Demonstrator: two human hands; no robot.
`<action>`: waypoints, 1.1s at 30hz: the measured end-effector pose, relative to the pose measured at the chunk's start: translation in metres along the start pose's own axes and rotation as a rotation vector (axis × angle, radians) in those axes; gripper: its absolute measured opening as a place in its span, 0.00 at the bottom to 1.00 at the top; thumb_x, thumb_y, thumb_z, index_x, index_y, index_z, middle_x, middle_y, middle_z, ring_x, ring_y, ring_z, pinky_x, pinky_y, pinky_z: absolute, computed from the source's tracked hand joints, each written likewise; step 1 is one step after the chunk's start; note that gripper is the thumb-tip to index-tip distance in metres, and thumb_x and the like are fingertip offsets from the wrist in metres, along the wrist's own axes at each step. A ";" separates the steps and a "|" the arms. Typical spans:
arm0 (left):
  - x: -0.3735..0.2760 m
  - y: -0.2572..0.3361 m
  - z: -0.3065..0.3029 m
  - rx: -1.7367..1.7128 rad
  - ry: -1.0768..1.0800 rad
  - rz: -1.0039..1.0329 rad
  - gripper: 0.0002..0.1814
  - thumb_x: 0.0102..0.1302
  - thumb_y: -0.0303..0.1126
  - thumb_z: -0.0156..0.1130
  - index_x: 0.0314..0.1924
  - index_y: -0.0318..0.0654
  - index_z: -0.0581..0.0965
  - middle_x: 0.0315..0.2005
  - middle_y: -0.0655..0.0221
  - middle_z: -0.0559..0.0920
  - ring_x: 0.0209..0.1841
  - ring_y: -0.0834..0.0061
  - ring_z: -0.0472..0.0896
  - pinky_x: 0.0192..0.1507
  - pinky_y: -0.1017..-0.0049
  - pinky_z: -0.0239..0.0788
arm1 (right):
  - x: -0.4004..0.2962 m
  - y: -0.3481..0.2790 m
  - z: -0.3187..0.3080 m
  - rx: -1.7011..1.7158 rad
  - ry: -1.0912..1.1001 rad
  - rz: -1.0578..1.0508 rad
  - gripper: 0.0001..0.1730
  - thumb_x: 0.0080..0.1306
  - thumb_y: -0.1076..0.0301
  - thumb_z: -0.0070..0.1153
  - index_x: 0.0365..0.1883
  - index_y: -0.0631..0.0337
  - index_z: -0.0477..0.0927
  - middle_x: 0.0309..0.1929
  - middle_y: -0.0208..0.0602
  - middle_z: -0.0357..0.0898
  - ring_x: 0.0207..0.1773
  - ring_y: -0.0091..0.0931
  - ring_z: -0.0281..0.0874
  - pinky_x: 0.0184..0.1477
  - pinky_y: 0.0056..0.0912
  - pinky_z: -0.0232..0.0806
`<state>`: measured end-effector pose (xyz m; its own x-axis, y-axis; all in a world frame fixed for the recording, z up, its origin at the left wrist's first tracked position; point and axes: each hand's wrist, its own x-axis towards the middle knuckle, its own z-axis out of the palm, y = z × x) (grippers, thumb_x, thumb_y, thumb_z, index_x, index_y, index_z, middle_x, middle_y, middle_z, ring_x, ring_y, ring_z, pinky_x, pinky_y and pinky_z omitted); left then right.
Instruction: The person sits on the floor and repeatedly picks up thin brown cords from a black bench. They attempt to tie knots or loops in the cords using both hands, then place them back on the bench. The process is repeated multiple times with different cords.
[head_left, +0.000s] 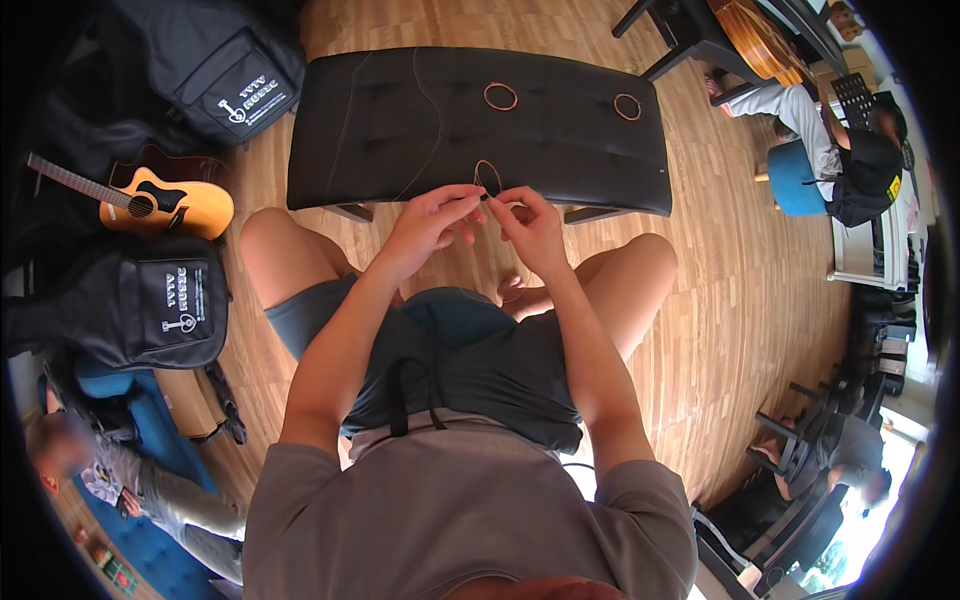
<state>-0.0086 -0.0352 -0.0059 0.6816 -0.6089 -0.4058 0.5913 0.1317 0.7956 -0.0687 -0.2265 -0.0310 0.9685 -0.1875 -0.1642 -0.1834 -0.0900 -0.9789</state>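
Note:
A small coil of copper-coloured wire, seemingly a guitar string, stands up from the fingertips of both my hands, over the near edge of a black padded bench. My left hand pinches it between thumb and forefinger, the other fingers loosely curled. My right hand grips the same coil from the right, its fingertips almost touching the left ones. The exact pinch point is hidden by the fingers. Two more coiled strings rest on the bench. Thin loose strings run across its left part.
To the left are an acoustic guitar and black gig bags bearing writing. One person sits at lower left, another on a blue stool at right, a third at lower right. A wooden guitar is at upper right.

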 end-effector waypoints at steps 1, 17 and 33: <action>-0.001 0.001 0.001 -0.027 -0.036 -0.010 0.20 0.73 0.35 0.61 0.61 0.38 0.76 0.39 0.67 0.84 0.31 0.82 0.79 0.28 0.86 0.61 | 0.000 0.000 0.000 0.012 0.002 0.000 0.09 0.68 0.65 0.64 0.40 0.61 0.81 0.18 0.21 0.73 0.23 0.11 0.66 0.25 0.18 0.56; 0.004 -0.010 0.000 0.006 0.014 0.107 0.06 0.69 0.31 0.66 0.39 0.44 0.75 0.37 0.77 0.79 0.33 0.87 0.76 0.27 0.87 0.56 | -0.003 -0.009 0.000 0.165 -0.105 0.017 0.10 0.73 0.65 0.59 0.43 0.63 0.79 0.29 0.27 0.80 0.24 0.14 0.69 0.27 0.19 0.63; 0.014 -0.018 0.000 0.189 0.343 0.272 0.08 0.64 0.31 0.72 0.38 0.37 0.81 0.29 0.75 0.82 0.29 0.87 0.79 0.30 0.84 0.66 | -0.002 -0.012 0.001 0.292 -0.112 0.071 0.09 0.74 0.63 0.57 0.41 0.59 0.77 0.35 0.30 0.84 0.23 0.13 0.69 0.23 0.16 0.59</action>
<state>-0.0099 -0.0462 -0.0259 0.9224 -0.2746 -0.2716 0.3050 0.0864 0.9484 -0.0686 -0.2243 -0.0188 0.9705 -0.0727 -0.2298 -0.2108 0.2067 -0.9554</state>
